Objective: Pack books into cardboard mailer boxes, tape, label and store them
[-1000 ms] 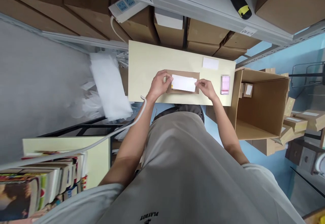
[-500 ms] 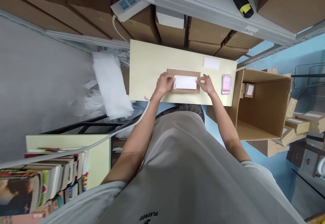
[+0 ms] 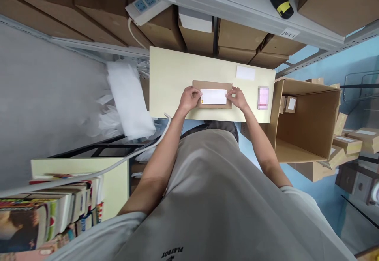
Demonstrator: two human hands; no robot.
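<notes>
A flat brown cardboard box point(image 3: 212, 84) lies on the pale yellow tabletop point(image 3: 170, 71). Over its upper face is a white paper label point(image 3: 213, 96) with a small yellow mark at its lower left. My left hand point(image 3: 189, 98) pinches the label's left end between thumb and fingertips. At the opposite end, my right hand point(image 3: 237, 97) pinches the label's right edge. Whether the label's underside touches the box, I cannot tell.
A white slip point(image 3: 245, 72) and a pink, blurred-out item point(image 3: 263, 97) lie on the tabletop's right side. Beside it stands a large open carton point(image 3: 304, 130) holding small boxes. Shelved cartons point(image 3: 241, 36) line the back. A grey cable point(image 3: 118, 162) crosses near my left arm; books point(image 3: 68, 205) stand lower left.
Both hands keep their pinch on the label, which sits slightly lower on the box than before. The whole view has shifted a little.
</notes>
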